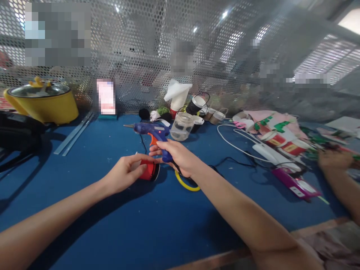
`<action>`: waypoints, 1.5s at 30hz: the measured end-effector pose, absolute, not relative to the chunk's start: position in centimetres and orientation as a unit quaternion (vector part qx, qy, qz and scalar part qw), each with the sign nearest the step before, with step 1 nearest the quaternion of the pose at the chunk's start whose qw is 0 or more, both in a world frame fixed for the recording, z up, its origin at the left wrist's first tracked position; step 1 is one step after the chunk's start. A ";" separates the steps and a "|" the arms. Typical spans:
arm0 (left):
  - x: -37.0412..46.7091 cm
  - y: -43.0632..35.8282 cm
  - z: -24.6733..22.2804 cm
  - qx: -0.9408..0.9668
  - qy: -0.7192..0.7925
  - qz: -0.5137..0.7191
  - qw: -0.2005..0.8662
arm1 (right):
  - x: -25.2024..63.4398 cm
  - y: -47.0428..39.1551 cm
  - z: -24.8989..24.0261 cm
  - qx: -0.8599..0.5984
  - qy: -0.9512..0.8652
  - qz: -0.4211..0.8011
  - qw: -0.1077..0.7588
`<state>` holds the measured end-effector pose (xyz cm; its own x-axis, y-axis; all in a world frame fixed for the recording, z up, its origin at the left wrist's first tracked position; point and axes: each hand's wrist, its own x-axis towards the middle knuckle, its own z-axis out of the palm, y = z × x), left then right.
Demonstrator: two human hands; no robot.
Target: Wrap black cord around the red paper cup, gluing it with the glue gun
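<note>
My right hand [176, 155] is wrapped round the handle of a blue hot glue gun [150, 129] with an orange trigger. Its nozzle points to the left, and a small red light shows on its side. Just below the gun, my left hand [126, 172] grips a red paper cup [147, 170] with a dark band near its rim, tipped on its side. Fingertips of my right hand are close to the cup; whether they touch it I cannot tell. A yellow ring [187, 183] lies on the table beneath my right wrist, partly hidden.
On the blue table [135, 225], a clear jar [182, 127] and several cups stand behind my hands. Left are glue sticks [73, 135], a phone [106, 96] and a yellow pot [45, 103]. A white power strip [275, 157], cords, a purple box [295, 183] and another person's hand [336, 159] are right.
</note>
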<state>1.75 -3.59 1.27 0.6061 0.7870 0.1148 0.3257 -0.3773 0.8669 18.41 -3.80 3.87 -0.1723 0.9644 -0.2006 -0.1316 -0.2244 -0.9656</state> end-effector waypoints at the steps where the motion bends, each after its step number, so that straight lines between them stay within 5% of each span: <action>1: 1.8 -3.6 1.3 0.789 0.349 0.270 0.428 | 18.2 -3.8 3.8 -0.468 -0.439 0.631 0.437; 9: 1.9 -3.8 1.1 0.779 0.392 0.284 0.398 | 17.5 -2.5 2.8 -0.437 -0.444 0.640 0.449; 16: 1.6 -3.3 0.8 0.723 0.437 0.332 0.419 | 20.4 -3.3 4.4 -0.421 -0.573 0.464 0.528; 26: 1.3 -2.5 1.1 0.716 0.494 0.316 0.379 | 22.6 -6.4 4.1 -0.498 -0.605 0.499 0.370; 45: 0.9 -1.8 1.8 0.712 0.525 0.293 0.362 | 20.8 -8.0 3.6 -0.590 -0.742 0.250 0.199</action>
